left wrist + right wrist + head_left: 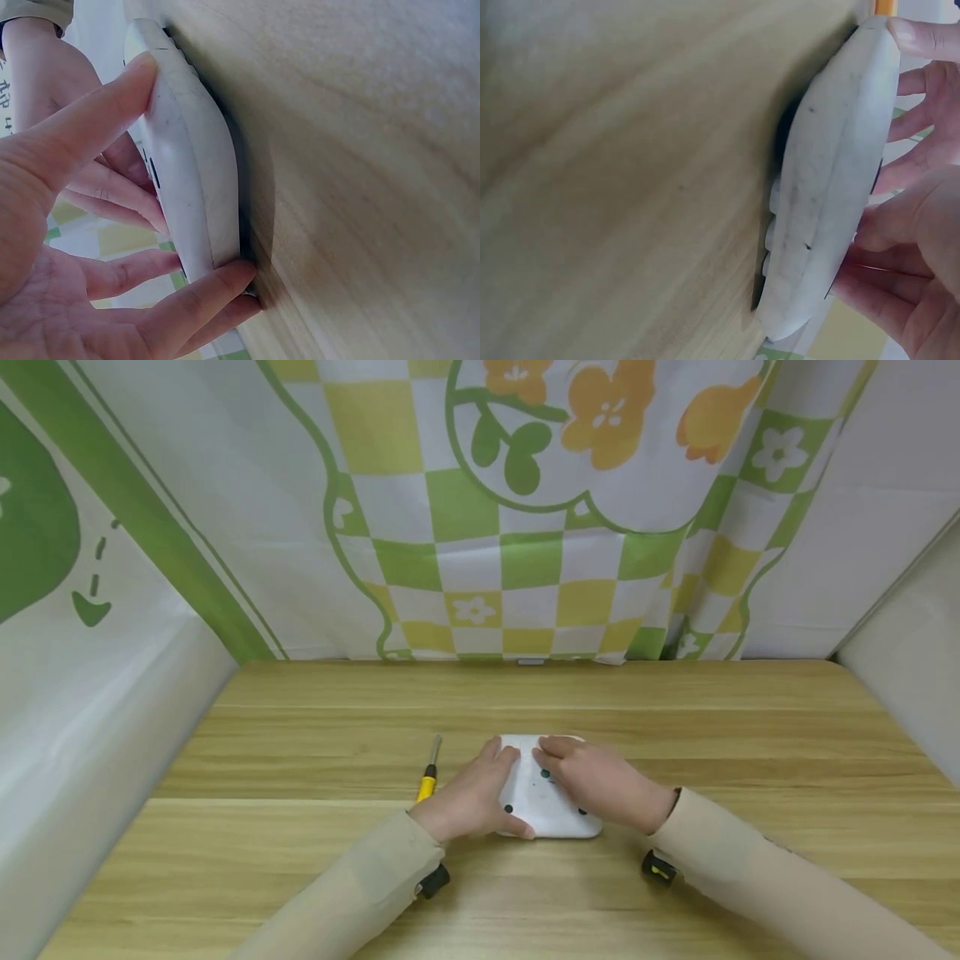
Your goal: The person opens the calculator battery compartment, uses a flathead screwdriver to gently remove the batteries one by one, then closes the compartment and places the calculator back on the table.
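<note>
A white plastic device [534, 797] with rounded corners lies on the wooden table, its flat back up. Dark round spots and one green spot mark that back; button-like bumps [771, 234] show along its underside. My left hand [472, 793] grips its left side, thumb at the near edge and fingers reaching to the far edge. The fingers of my right hand [600, 781] rest on the far right part of the back. Whether they pinch anything there is hidden. Just left of my left hand lies a screwdriver [427, 782] with a yellow and black handle, partly covered by the hand.
The wooden table [300, 743] reaches back to a checked, flowered curtain [528, 560]. A white side panel [112, 693] borders the left and a pale wall [907, 635] the right. Black wrist straps [433, 882] hang below both sleeves.
</note>
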Demonstrator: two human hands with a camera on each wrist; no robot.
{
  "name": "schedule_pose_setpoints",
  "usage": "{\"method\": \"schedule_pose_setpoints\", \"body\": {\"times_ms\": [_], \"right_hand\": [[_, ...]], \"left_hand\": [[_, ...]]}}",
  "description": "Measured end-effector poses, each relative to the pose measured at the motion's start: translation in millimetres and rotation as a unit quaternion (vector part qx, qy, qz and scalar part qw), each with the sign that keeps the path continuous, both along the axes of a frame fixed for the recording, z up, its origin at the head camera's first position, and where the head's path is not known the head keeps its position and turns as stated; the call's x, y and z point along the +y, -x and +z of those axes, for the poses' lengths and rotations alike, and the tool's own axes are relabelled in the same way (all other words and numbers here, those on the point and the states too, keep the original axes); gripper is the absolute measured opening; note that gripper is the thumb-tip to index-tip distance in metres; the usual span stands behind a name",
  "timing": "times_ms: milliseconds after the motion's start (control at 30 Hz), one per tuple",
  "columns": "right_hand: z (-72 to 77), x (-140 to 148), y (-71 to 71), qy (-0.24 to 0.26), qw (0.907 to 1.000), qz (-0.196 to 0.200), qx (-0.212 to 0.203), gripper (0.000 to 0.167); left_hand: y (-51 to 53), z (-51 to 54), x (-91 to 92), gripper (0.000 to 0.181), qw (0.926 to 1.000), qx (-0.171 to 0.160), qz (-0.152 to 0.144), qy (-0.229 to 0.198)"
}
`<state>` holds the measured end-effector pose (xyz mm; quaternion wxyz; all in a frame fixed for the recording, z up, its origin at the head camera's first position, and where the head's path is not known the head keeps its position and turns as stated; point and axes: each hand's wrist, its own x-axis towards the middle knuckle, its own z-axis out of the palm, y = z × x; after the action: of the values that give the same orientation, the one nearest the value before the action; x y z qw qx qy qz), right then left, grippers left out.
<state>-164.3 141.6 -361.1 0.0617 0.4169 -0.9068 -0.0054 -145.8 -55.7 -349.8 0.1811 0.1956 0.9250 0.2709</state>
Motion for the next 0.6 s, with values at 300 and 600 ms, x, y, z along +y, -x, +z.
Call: {"method": "schedule_pose_setpoints", "body": {"times_ms": [300, 600], "right_hand": [[-0.4, 6.8, -0.5, 0.077, 0.9942, -0.023, -0.072, 0.035], [5.2, 15.9, -9.4, 0.123, 0.9754, -0.1, -0.153, 0.051]], "left_hand": [[1.0, -0.1, 0.8, 0.095, 1.0, 0.003, 0.003, -0.009], [-0.7, 3.8, 0.0, 0.092, 0.9996, 0.021, 0.015, 0.008]]}}
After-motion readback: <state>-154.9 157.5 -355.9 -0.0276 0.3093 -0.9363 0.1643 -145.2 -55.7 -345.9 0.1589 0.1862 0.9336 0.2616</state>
